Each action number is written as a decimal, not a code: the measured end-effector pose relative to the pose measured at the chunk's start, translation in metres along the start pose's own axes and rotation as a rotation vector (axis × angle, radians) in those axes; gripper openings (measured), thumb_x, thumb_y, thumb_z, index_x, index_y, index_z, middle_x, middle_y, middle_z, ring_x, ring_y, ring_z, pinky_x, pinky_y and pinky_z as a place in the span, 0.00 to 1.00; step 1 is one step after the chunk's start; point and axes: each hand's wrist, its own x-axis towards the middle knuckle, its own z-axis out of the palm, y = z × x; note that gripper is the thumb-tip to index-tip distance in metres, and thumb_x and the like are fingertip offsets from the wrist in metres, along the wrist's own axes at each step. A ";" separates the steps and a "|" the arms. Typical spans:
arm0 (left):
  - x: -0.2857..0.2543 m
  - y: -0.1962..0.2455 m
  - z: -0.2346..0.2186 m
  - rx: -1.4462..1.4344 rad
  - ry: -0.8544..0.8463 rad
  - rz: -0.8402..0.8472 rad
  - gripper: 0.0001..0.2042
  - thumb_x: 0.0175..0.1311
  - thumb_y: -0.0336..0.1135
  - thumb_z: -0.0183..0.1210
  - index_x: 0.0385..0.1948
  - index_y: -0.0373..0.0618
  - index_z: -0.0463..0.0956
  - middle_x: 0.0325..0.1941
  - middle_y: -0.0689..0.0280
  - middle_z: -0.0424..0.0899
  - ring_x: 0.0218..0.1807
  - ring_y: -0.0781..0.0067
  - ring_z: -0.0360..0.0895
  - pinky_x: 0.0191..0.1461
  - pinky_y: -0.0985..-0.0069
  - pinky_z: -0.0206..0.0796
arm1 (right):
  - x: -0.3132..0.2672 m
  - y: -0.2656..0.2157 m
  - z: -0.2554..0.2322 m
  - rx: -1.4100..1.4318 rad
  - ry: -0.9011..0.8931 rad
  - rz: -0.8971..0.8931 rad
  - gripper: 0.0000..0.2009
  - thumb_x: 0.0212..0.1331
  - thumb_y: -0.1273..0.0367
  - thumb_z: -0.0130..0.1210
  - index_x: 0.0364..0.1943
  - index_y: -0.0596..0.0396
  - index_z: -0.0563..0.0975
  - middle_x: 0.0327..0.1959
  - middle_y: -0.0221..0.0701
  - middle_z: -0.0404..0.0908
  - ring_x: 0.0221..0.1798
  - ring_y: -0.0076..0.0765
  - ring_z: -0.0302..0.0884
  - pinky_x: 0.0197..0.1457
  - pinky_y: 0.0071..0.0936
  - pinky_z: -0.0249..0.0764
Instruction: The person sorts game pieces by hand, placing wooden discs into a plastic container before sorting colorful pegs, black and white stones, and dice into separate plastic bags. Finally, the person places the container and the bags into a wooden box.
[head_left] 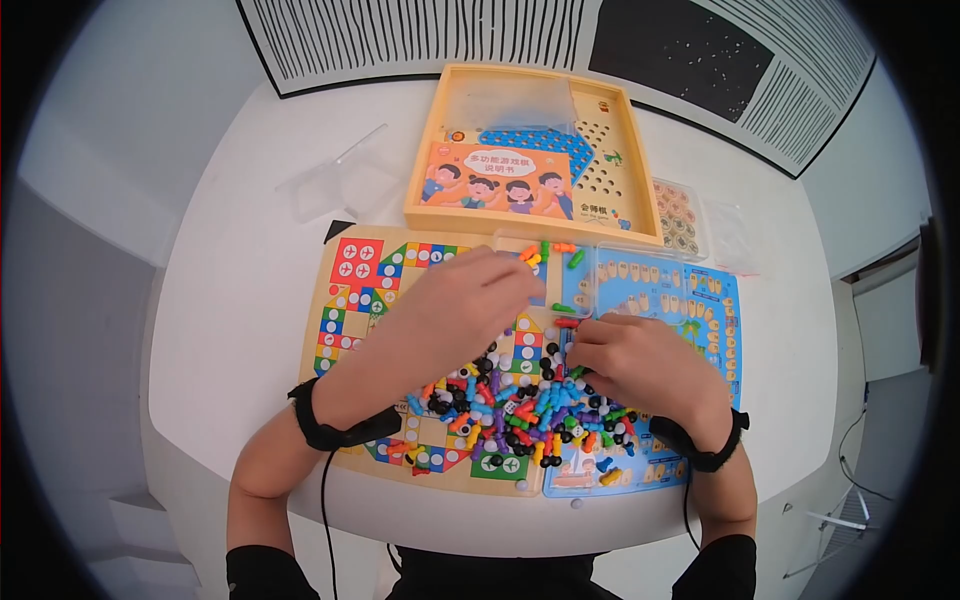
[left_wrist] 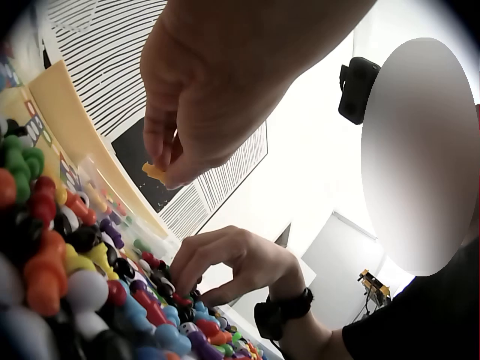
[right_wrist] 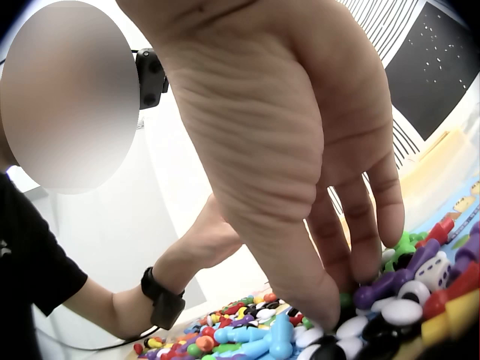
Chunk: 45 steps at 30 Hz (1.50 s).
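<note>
My left hand (head_left: 475, 300) is raised over a clear plastic box (head_left: 592, 300), pinching a small yellow pawn (left_wrist: 154, 172) between thumb and fingertips. Orange and green pawns (head_left: 575, 260) lie in that box beyond the fingers. My right hand (head_left: 645, 365) reaches down into the heap of mixed pieces (head_left: 530, 410), fingers pointing down and thumb apart from them. A dark green piece (right_wrist: 346, 300) shows between its thumb and fingertips, beside a purple pawn (right_wrist: 386, 286) and a white die (right_wrist: 433, 271). The heap holds coloured pawns, dice and black and white pieces.
Beneath the heap lie a flying-chess board (head_left: 345, 400) and a blue board (head_left: 730, 330). Behind stands a wooden tray (head_left: 420, 205) with an orange booklet (head_left: 500, 180). A clear lid (head_left: 335, 175) lies at left, a box of round chess discs (head_left: 680, 220) at right.
</note>
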 end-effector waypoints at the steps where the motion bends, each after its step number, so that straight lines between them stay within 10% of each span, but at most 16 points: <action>1: 0.001 -0.001 -0.003 -0.017 0.056 -0.105 0.08 0.65 0.29 0.66 0.45 0.44 0.83 0.46 0.64 0.86 0.48 0.60 0.84 0.52 0.64 0.78 | 0.000 -0.001 0.000 0.000 0.001 0.000 0.11 0.52 0.71 0.69 0.41 0.51 0.85 0.43 0.30 0.84 0.48 0.42 0.84 0.52 0.39 0.82; 7: 0.002 -0.004 -0.025 -0.038 0.061 -0.329 0.09 0.66 0.29 0.66 0.45 0.43 0.83 0.44 0.63 0.86 0.47 0.60 0.84 0.50 0.65 0.77 | 0.006 -0.004 -0.008 0.003 0.049 -0.051 0.05 0.54 0.71 0.67 0.34 0.52 0.83 0.39 0.29 0.83 0.45 0.39 0.85 0.47 0.37 0.82; 12: -0.007 -0.009 -0.025 -0.034 -0.153 -0.261 0.10 0.65 0.30 0.67 0.46 0.43 0.82 0.45 0.64 0.84 0.48 0.61 0.82 0.52 0.65 0.76 | 0.023 -0.006 -0.008 -0.122 0.585 0.124 0.07 0.54 0.68 0.69 0.36 0.50 0.84 0.33 0.27 0.79 0.38 0.36 0.82 0.40 0.35 0.80; 17: -0.015 -0.009 -0.002 0.123 -0.344 -0.011 0.11 0.65 0.30 0.65 0.49 0.44 0.82 0.48 0.65 0.81 0.50 0.62 0.81 0.54 0.67 0.76 | 0.013 0.003 -0.001 -0.171 0.416 0.097 0.09 0.53 0.69 0.70 0.39 0.49 0.87 0.31 0.26 0.79 0.36 0.35 0.82 0.39 0.34 0.79; 33: -0.012 -0.001 -0.002 0.095 -0.356 -0.058 0.07 0.66 0.30 0.64 0.44 0.42 0.82 0.41 0.63 0.80 0.48 0.61 0.81 0.52 0.66 0.75 | 0.012 -0.002 0.013 -0.205 0.222 0.123 0.05 0.52 0.68 0.67 0.28 0.52 0.83 0.27 0.28 0.81 0.36 0.36 0.83 0.40 0.36 0.79; 38: -0.001 -0.001 -0.005 0.022 0.024 -0.151 0.12 0.65 0.30 0.65 0.49 0.42 0.82 0.41 0.62 0.81 0.41 0.61 0.82 0.43 0.65 0.76 | 0.014 -0.006 0.013 -0.219 0.307 0.120 0.06 0.55 0.66 0.68 0.27 0.50 0.83 0.24 0.26 0.80 0.32 0.34 0.82 0.37 0.34 0.77; 45: -0.001 -0.002 -0.007 0.080 0.080 -0.251 0.17 0.65 0.29 0.65 0.56 0.45 0.81 0.39 0.64 0.83 0.36 0.62 0.82 0.36 0.69 0.74 | 0.021 -0.014 0.024 -0.206 0.321 0.163 0.08 0.57 0.63 0.69 0.29 0.51 0.82 0.25 0.29 0.80 0.31 0.39 0.82 0.37 0.38 0.78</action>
